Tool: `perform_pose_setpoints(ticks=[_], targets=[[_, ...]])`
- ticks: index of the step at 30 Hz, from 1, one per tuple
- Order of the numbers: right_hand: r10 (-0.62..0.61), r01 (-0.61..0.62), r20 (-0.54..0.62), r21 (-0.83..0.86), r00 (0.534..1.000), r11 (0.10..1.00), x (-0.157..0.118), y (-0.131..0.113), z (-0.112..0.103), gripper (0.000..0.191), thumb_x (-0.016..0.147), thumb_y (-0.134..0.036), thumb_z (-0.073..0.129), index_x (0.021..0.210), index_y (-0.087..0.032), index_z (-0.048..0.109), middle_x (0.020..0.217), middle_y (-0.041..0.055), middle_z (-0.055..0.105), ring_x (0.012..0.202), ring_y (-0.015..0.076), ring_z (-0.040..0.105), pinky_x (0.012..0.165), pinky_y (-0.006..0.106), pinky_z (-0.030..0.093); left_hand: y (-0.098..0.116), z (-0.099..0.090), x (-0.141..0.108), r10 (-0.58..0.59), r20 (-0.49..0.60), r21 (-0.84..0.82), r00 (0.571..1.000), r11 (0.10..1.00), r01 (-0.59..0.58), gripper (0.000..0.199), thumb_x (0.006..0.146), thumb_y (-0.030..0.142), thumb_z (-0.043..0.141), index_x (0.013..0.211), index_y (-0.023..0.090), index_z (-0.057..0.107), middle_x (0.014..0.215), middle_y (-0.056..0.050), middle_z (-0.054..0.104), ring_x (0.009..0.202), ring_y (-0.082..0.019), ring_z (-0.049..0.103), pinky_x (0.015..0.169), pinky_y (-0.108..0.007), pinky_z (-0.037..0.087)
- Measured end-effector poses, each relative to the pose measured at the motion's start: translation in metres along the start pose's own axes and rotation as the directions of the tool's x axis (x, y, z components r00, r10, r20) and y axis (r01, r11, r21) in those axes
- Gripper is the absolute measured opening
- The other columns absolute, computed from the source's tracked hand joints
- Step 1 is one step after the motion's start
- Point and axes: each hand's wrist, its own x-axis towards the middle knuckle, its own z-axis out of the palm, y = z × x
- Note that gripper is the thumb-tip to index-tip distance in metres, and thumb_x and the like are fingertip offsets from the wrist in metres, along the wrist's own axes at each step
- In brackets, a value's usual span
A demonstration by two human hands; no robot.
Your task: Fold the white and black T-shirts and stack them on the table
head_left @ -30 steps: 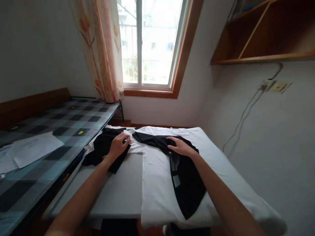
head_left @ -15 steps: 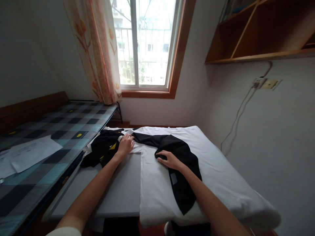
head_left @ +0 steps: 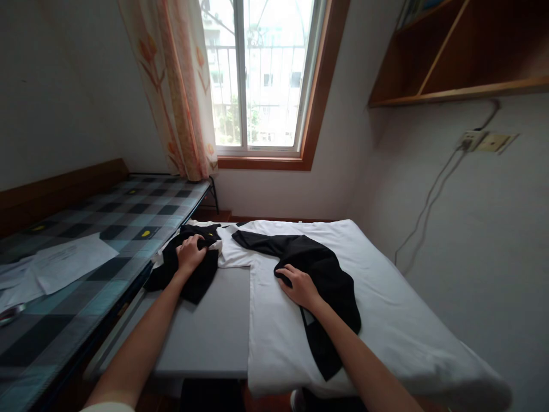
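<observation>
Work in hand, as judged: arranging cloth. The left hand grasps a fold of a crumpled black fabric bundle near the far left corner of the grey flat-topped table. The right hand rests on the left edge of a long black fabric garment, lying on smooth white cloth; whether it pinches cannot be told. Shifting either piece calls for a light hold, leaving the white layer flat. A checked mattress adjoins; a window stands beyond.
</observation>
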Motion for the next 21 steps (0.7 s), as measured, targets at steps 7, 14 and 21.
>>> perform_pose_setpoints(ticks=[7,14,21], targets=[[0.009,-0.009,0.001,0.000,1.000,1.000,0.000,-0.001,-0.001,0.029,0.090,-0.031,0.049,0.114,-0.026,0.065,0.111,0.0034,0.065,0.094,0.0192,0.065,0.082,0.030,0.051,-0.001,0.005,-0.003,-0.096,-0.177,-0.100,0.979,0.992,0.079,0.031,0.081,0.028,0.058,0.109,0.017,0.060,0.109,-0.012,0.059,0.104,-0.030,0.053,0.086,-0.041,0.039],[0.018,-0.019,-0.011,-0.025,1.000,1.000,0.000,-0.001,0.000,0.039,0.089,-0.029,0.049,0.126,-0.024,0.059,0.128,0.0072,0.058,0.102,0.0217,0.064,0.089,0.033,0.051,0.033,-0.009,-0.017,-0.069,-0.246,-0.196,0.967,0.980,0.020,0.024,0.084,0.033,0.056,0.100,0.021,0.069,0.118,-0.011,0.054,0.122,-0.032,0.040,0.103,-0.049,0.028],[-0.110,0.108,0.060,0.042,0.992,0.993,-0.008,-0.019,-0.014,0.057,0.088,-0.032,0.051,0.143,-0.025,0.040,0.137,0.0122,0.048,0.115,0.0256,0.056,0.096,0.039,0.047,0.120,0.009,-0.037,0.377,0.275,-0.734,0.884,0.677,-0.060,0.034,0.082,0.044,0.057,0.103,0.018,0.063,0.098,-0.007,0.066,0.095,-0.023,0.060,0.082,-0.035,0.048]])
